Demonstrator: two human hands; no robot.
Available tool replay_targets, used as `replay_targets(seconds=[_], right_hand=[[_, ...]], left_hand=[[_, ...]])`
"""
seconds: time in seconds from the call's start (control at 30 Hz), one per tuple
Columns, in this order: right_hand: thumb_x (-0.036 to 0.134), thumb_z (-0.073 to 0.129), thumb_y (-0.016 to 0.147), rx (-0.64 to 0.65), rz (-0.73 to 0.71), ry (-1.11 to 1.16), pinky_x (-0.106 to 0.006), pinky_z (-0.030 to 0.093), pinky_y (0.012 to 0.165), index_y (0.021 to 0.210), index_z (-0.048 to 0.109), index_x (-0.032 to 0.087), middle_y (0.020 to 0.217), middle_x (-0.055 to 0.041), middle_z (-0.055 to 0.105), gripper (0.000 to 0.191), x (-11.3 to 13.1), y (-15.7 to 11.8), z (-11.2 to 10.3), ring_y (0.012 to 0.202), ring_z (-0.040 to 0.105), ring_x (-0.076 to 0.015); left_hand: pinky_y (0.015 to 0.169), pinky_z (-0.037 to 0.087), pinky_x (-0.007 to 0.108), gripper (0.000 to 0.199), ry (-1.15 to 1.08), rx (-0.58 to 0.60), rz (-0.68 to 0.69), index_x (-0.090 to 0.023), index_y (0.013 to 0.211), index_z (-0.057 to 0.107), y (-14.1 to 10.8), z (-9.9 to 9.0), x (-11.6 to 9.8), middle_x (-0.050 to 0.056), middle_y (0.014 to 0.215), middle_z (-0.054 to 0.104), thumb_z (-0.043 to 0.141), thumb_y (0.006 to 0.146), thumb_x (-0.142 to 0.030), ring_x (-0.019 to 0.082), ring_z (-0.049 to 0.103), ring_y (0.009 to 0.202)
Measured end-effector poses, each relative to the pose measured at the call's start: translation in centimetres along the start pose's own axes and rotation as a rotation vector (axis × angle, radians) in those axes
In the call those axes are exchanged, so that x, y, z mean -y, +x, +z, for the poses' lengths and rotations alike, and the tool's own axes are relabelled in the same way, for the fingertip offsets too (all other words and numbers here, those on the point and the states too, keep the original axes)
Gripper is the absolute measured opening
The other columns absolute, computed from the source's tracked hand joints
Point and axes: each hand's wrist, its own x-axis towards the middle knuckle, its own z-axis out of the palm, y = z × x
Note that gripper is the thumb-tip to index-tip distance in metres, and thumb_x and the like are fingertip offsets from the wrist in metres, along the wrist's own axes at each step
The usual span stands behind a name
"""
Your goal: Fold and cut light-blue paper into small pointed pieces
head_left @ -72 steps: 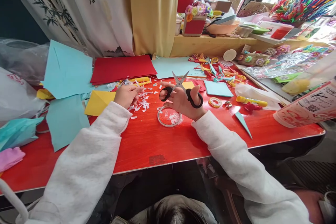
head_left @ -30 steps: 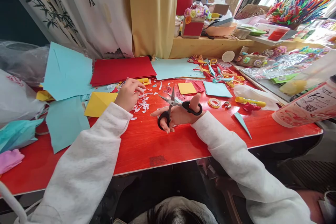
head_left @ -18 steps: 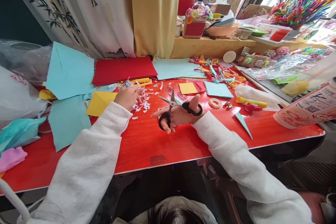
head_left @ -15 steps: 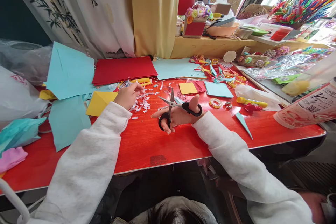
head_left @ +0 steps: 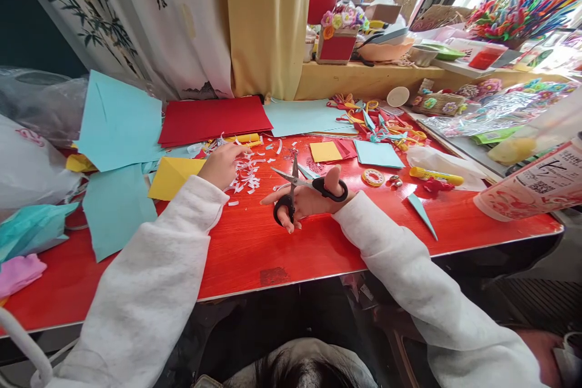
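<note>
Red surface (head_left: 254, 254), cluttered, yellow curtain (head_left: 266, 24) behind. Right hand (head_left: 309, 200) now lower than couple seconds ago, black-handled scissors (head_left: 294, 181) swung to point up-left; thumb and fingers through loops, blades apart, no paper seen between: no cut under way, by look. Left hand (head_left: 222, 167) loose, nothing seen in grasp, beside white paper shreds (head_left: 247, 177). Pale-blue slip (head_left: 308, 172) just behind blades. Yellow paper square (head_left: 325, 152), blue paper stack (head_left: 379, 154) beyond. Shreds crowd left hand; printed cup (head_left: 530, 188) far right, near edge, could get knocked.
</note>
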Motion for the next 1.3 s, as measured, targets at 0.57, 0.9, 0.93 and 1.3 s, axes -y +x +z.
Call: replay_targets(seconds=[0.57, 0.9, 0.93, 1.3], right_hand=[[0.086, 0.027, 0.049, 0.417, 0.023, 0.331, -0.031, 0.042, 0.064, 0.122, 0.042, 0.010, 0.096, -0.0177, 0.059, 0.107, 0.7, 1.2, 0.8, 0.085, 0.054, -0.0226], [0.085, 0.014, 0.057, 0.285, 0.048, 0.321, -0.032, 0.041, 0.066, 0.129, 0.034, 0.007, 0.086, -0.0137, 0.060, 0.108, 1.8, 0.3, -0.6, 0.079, 0.056, -0.0207], [0.084, 0.011, 0.059, 0.249, 0.044, 0.329, -0.032, 0.041, 0.066, 0.130, 0.033, 0.007, 0.085, -0.0137, 0.059, 0.107, 2.0, 0.2, -0.8, 0.078, 0.056, -0.0203], [0.085, 0.021, 0.056, 0.290, -0.130, 0.406, -0.030, 0.041, 0.066, 0.127, 0.040, 0.009, 0.089, -0.0131, 0.059, 0.105, 2.5, 0.0, -1.0, 0.079, 0.056, -0.0200]], left_hand=[[0.076, 0.041, 0.028, 0.020, -0.058, 0.106, -0.008, -0.017, 0.081, 0.064, 0.0, -0.4, -0.5, 0.004, 0.082, 0.063, 0.049, 0.076, -0.028, 0.017, 0.057, 0.081], [0.072, 0.042, 0.028, 0.023, -0.088, 0.183, 0.025, -0.019, 0.085, 0.064, -0.2, 1.0, -0.5, 0.001, 0.069, 0.064, 0.046, 0.081, -0.033, 0.015, 0.058, 0.071], [0.074, 0.042, 0.029, 0.025, -0.062, 0.149, 0.063, -0.019, 0.081, 0.066, -0.2, 1.2, -0.4, 0.003, 0.073, 0.064, 0.046, 0.081, -0.034, 0.016, 0.058, 0.075], [0.076, 0.041, 0.029, 0.027, -0.033, 0.237, 0.133, -0.019, 0.096, 0.064, -0.2, 1.9, -0.1, 0.004, 0.083, 0.068, 0.043, 0.080, -0.024, 0.017, 0.060, 0.077]])
